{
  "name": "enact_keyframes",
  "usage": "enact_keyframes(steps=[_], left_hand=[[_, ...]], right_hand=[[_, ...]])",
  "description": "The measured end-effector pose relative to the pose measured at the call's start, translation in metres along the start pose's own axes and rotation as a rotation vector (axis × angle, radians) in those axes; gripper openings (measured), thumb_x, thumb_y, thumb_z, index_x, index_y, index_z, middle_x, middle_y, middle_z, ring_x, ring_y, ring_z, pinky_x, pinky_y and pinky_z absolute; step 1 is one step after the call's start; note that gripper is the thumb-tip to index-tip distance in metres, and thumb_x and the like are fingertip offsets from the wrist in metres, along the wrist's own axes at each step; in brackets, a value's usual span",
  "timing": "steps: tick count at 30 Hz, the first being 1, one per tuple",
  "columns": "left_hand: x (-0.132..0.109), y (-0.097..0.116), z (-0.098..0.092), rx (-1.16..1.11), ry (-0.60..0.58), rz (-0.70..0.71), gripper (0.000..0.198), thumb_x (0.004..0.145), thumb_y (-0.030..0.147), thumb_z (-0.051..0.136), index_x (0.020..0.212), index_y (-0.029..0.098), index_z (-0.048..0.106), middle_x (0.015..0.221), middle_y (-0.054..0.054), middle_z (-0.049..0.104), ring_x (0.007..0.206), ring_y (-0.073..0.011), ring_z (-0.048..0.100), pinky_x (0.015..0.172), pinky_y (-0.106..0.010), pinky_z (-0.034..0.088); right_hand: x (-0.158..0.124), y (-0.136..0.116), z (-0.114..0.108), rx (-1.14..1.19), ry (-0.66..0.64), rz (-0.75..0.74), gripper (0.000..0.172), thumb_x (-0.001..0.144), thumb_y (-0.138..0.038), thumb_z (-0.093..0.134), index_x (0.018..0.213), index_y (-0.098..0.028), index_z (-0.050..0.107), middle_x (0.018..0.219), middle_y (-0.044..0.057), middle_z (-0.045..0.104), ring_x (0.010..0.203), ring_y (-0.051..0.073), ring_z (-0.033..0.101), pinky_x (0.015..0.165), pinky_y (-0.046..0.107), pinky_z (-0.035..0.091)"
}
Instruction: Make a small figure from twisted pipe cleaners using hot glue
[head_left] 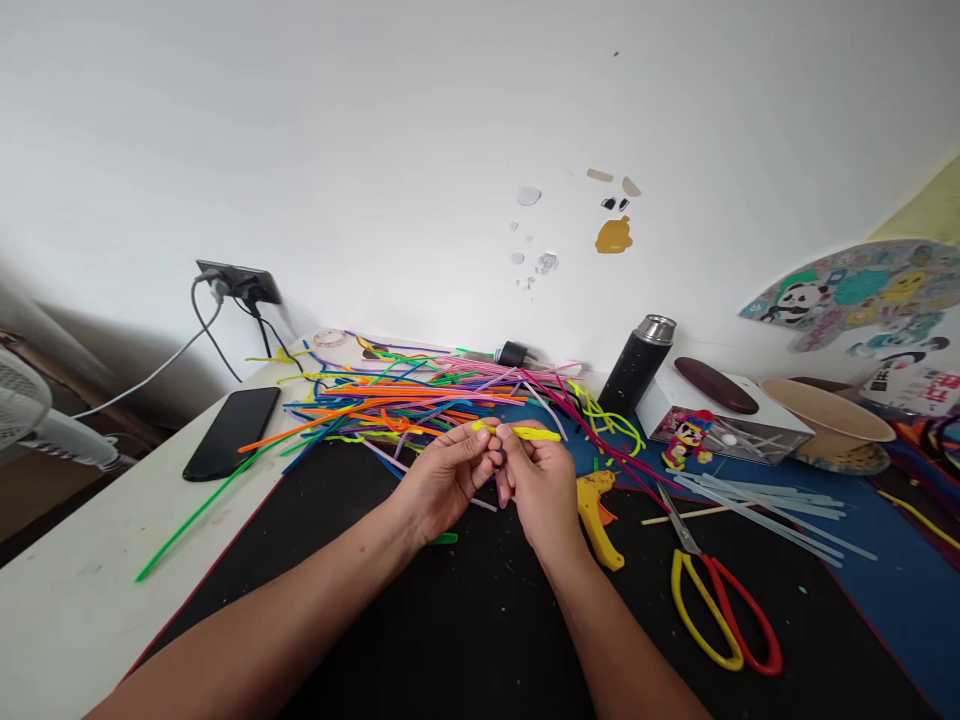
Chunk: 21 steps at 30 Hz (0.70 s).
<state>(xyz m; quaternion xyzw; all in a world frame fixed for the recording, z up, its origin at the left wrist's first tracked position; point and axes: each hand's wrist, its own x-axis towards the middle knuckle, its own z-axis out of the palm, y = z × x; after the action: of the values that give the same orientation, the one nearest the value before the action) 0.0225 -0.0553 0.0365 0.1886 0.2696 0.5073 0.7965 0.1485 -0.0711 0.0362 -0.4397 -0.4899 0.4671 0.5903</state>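
Both hands meet above the black mat [450, 620], fingers pinched close together. My left hand [448, 475] grips one end of a yellow pipe cleaner [538, 434]. Beside it, my right hand [536, 480] pinches the same yellow piece, whose doubled or twisted end sticks out to the right. Fingers hide the middle of it. Just behind the hands lies a loose heap of multicoloured pipe cleaners [390, 395]. A yellow glue gun [598, 520] rests on the mat right of my right hand.
Scissors with yellow and red handles [712, 600] lie at the right, near translucent glue sticks [772, 510]. Behind them stand a black thermos [637, 365], a small colourful figurine [686, 445], a white box [772, 415] and a bowl [832, 410]. A phone [232, 433] lies at left.
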Motion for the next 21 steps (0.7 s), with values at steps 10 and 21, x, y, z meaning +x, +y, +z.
enact_keyframes(steps=[10, 21], left_hand=[[0.001, 0.013, -0.002, 0.343, 0.015, 0.308, 0.032, 0.07, 0.037, 0.093, 0.074, 0.012, 0.074, 0.07, -0.003, 0.069, 0.061, -0.0093, 0.061, 0.061, -0.02, 0.052], [0.004, 0.023, -0.009, 0.495, 0.017, 0.384, 0.035, 0.075, 0.046, 0.087, 0.077, 0.016, 0.068, 0.072, -0.001, 0.067, 0.067, -0.0129, 0.061, 0.062, -0.022, 0.049]], right_hand=[[0.001, 0.003, -0.001, 0.051, -0.051, 0.098, 0.045, 0.09, -0.06, 0.071, 0.105, -0.018, 0.067, 0.049, -0.008, 0.053, 0.036, 0.01, 0.046, 0.036, 0.02, 0.034], [0.001, 0.005, -0.001, 0.053, -0.054, 0.113, 0.04, 0.091, -0.059, 0.07, 0.092, -0.019, 0.067, 0.048, -0.009, 0.047, 0.037, 0.009, 0.045, 0.036, 0.02, 0.033]])
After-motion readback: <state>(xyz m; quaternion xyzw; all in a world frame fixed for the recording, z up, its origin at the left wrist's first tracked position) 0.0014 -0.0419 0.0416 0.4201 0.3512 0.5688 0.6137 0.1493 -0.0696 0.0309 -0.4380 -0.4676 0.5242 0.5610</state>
